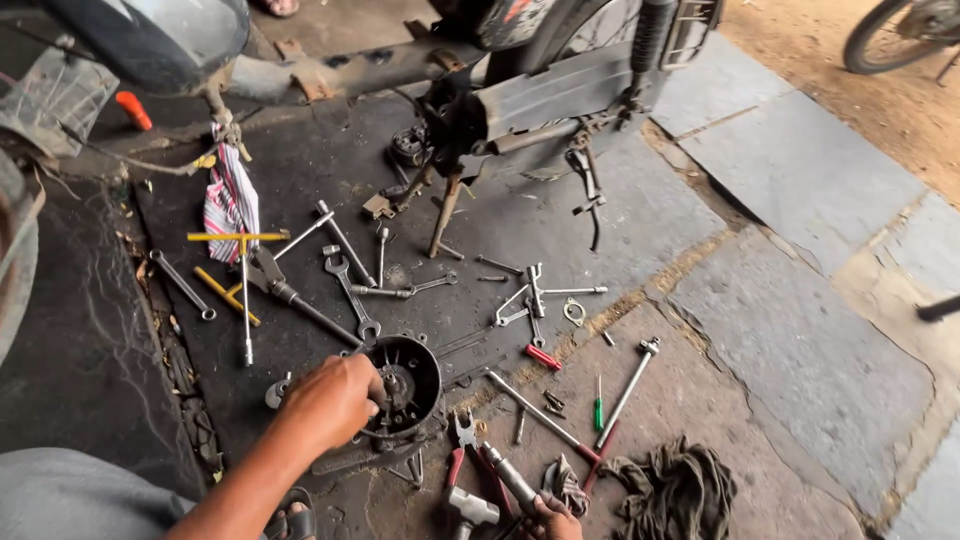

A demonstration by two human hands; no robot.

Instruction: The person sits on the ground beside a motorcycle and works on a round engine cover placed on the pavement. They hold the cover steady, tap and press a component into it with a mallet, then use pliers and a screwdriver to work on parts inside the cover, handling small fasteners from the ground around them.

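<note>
On a grimy workshop floor, the left hand (335,400) closes its fingers (372,392) over the near rim of a round, black, cup-shaped metal engine part (408,385), its hollow face showing a central hub. Further right, the right hand (553,520), half out of frame, appears wrapped around a grey steel hammer handle (508,476).

Daylight falls on a floor of grey stone slabs (800,170) with dirt-filled joints, bordered by bare sandy ground (850,90) at the upper right.
</note>
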